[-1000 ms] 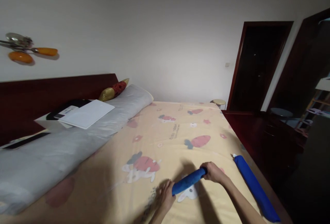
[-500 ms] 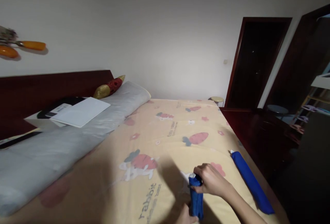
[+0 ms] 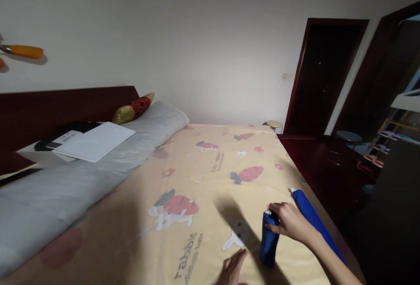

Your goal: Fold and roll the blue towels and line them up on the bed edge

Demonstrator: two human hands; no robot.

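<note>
My right hand (image 3: 290, 221) grips the far end of a short blue cylinder (image 3: 268, 243) that lies on the yellow rabbit-and-carrot sheet of the bed (image 3: 210, 175). Just right of it, along the bed's right edge, lies a longer blue roll (image 3: 311, 217) with a white tip; my right forearm crosses over part of it. My left hand (image 3: 231, 269) is at the bottom of the view, fingers spread flat on the sheet, a little left of the short cylinder and apart from it.
A long grey bolster (image 3: 82, 180) runs along the dark red headboard (image 3: 65, 105), with a white sheet of paper (image 3: 95, 140) and a red-gold cushion (image 3: 133, 107) by it. Right of the bed stands dark wooden furniture (image 3: 331, 167), with a doorway (image 3: 323, 75) behind.
The short blue cylinder has gone from lying crosswise between both hands to pointing away from me, moved right toward the long roll. My left hand has let go of it.
</note>
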